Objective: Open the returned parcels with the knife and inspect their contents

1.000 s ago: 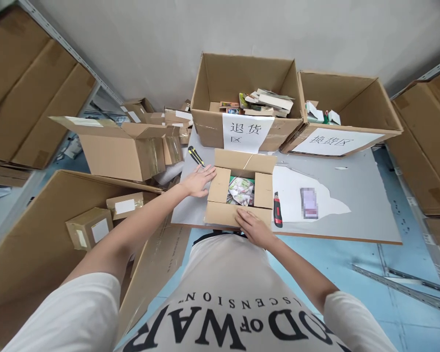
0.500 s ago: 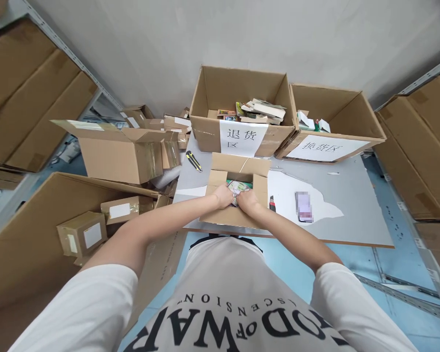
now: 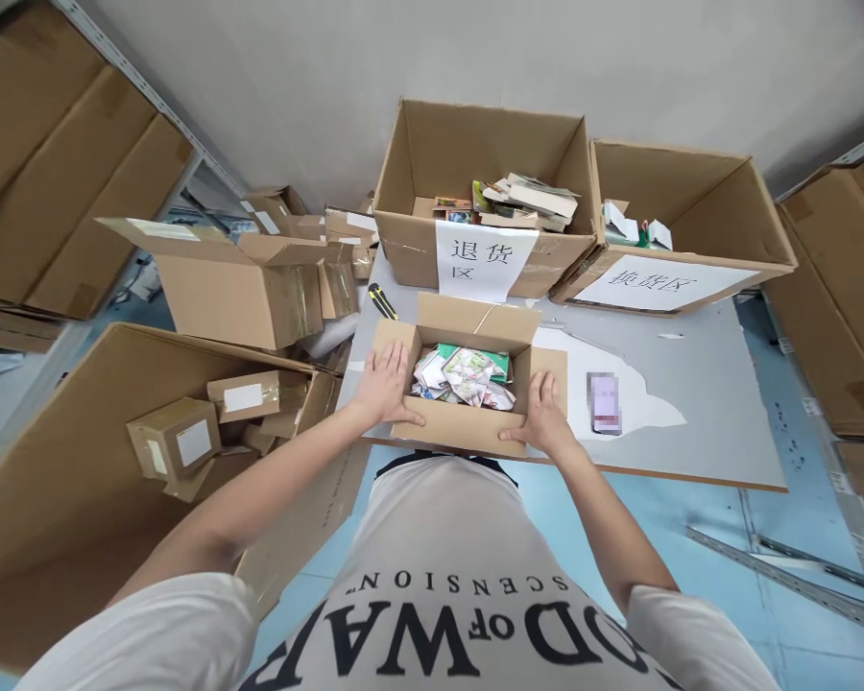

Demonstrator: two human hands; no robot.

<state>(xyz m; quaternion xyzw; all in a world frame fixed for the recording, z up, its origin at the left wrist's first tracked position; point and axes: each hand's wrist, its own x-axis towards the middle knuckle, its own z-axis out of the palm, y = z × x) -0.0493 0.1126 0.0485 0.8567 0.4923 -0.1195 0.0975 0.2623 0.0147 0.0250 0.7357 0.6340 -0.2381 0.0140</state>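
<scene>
A small open cardboard box [image 3: 468, 430] sits at the near edge of the grey table [image 3: 706, 384]. Inside lie several colourful printed packets [image 3: 468, 372]. My left hand [image 3: 385, 384] presses the box's left side flap outward, fingers spread flat on it. My right hand [image 3: 543, 413] does the same on the right side flap. The far flap stands up behind the packets.
Two large labelled cartons stand at the back of the table, one [image 3: 479, 197] holding booklets and one [image 3: 673, 226] with a few small items. A yellow-black utility knife [image 3: 383, 300] lies left of the small box. A phone [image 3: 604, 403] lies to the right. Opened boxes [image 3: 237, 283] crowd the left.
Both hands came out of the middle of the box and spread apart, pushing the side flaps open. More of the packets inside now shows.
</scene>
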